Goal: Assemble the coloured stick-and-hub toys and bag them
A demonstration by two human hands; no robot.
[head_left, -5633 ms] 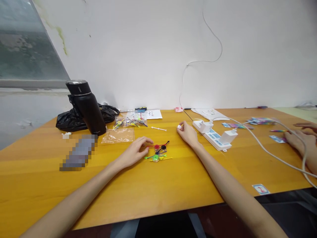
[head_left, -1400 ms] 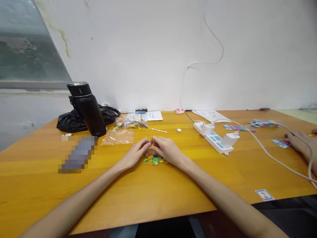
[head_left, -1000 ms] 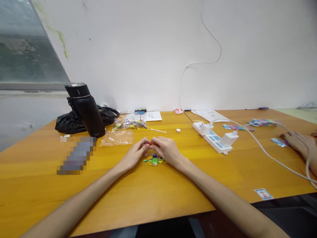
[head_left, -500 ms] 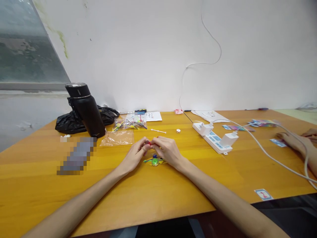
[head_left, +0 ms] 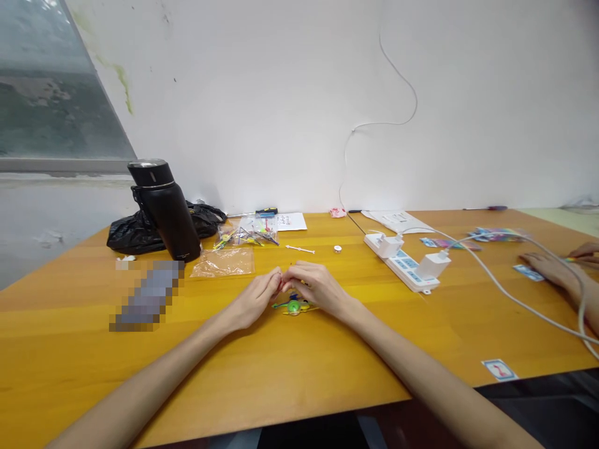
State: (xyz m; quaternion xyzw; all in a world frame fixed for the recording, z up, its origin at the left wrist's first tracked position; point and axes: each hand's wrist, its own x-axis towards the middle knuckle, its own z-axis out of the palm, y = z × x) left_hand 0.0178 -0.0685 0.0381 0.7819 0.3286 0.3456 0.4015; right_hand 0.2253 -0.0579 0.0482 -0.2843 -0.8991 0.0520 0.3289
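My left hand (head_left: 256,298) and my right hand (head_left: 319,288) meet above the middle of the table, fingers pinched together. Between their fingertips is a small red plastic piece, mostly hidden, so its shape cannot be made out. Just below the hands, a green round plastic part (head_left: 294,307) lies on the wood with thin yellow and blue pieces around it. Farther back are a white plastic stick (head_left: 300,249) and a small white round item (head_left: 337,249). A clear plastic bag (head_left: 223,262) lies flat beyond my left hand.
A black bottle (head_left: 169,215) stands at the left by a black plastic bag (head_left: 122,233) and a blurred flat object (head_left: 150,296). Behind lies a bag of colourful parts (head_left: 248,234). A power strip (head_left: 402,267) with cables sits right; another person's hand (head_left: 550,269) rests beyond.
My fingers have shifted slightly around the red piece, which now shows less. My right hand's fingers are more bent. At the right, something colourful now shows by the other person's hands.
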